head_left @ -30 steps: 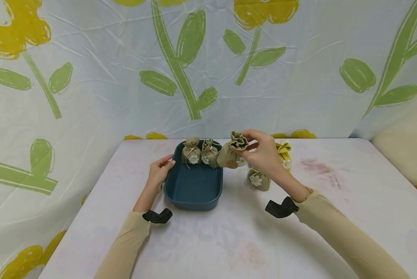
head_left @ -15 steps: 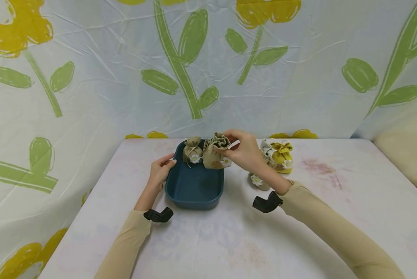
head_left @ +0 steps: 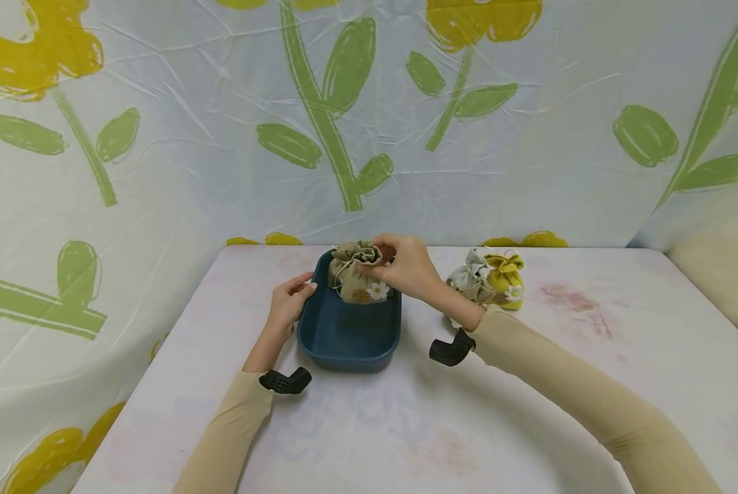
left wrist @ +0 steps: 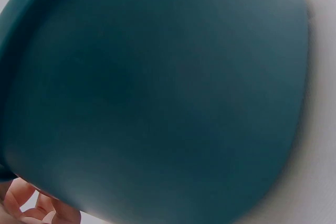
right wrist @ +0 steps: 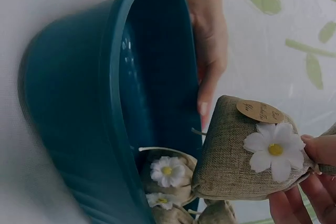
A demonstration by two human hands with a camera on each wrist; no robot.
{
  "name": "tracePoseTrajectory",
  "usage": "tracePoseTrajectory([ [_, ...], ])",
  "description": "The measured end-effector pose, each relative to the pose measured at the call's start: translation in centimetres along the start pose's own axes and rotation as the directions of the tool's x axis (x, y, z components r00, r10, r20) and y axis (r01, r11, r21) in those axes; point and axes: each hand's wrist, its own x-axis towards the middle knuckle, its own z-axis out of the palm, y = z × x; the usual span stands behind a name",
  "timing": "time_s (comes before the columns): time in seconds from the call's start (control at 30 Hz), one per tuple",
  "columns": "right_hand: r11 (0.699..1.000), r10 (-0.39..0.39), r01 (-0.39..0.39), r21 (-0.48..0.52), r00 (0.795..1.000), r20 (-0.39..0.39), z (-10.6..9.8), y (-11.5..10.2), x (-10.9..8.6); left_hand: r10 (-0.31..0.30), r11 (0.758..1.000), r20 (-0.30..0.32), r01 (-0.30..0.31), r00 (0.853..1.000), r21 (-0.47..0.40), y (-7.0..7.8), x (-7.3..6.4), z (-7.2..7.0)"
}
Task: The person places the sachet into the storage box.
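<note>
The right grip (head_left: 407, 266) pinches a beige pouch (head_left: 364, 289) by its neck, so its body hangs beneath, over the blue tub (head_left: 349, 333); opposite, the left grip (head_left: 285, 309) clasps the tub's side, seemingly steadying it.

Downward head view, close wrist views, tub (head_left: 349, 331) seemingly throughout.

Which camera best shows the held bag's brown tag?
The right wrist view: the tag is large, its lettering visible. The head view shows a small brown patch; the left wrist view shows none of it.
</note>
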Motion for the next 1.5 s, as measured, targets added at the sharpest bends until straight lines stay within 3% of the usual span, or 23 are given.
tracePoseTrajectory([
  [0.33, 0.996, 0.092, -0.09, -0.018, 0.988, 0.127, 1.4, 0.1, 1.7, -0.005, 1.0, 0.012, 0.005, 1.0, -0.026, 0.1, -0.1, 0.0],
  [0.83, 0.988, 0.15, -0.139, -0.061, 0.962, 0.228, 3.2, 1.1, 3.3, 0.033, 0.999, -0.007, -0.033, 0.999, -0.022, -0.2, 0.0, 0.2],
  [1.03, 0.986, 0.162, -0.145, -0.086, 0.958, 0.236, 4.0, 1.0, 3.9, 0.036, 0.999, -0.014, -0.036, 0.999, -0.02, -0.2, 0.0, 0.1],
  [1.27, 0.985, 0.132, -0.1, -0.139, 0.961, 0.241, 5.1, 0.5, 4.2, 0.035, 0.999, -0.019, -0.035, 0.999, -0.017, -0.2, 0.0, -0.2],
  [1.5, 0.974, 0.203, -0.165, -0.156, 0.941, 0.271, 5.8, 0.1, 4.4, 0.023, 1.0, -0.011, -0.024, 1.0, -0.015, -0.1, 0.1, -0.1],
])
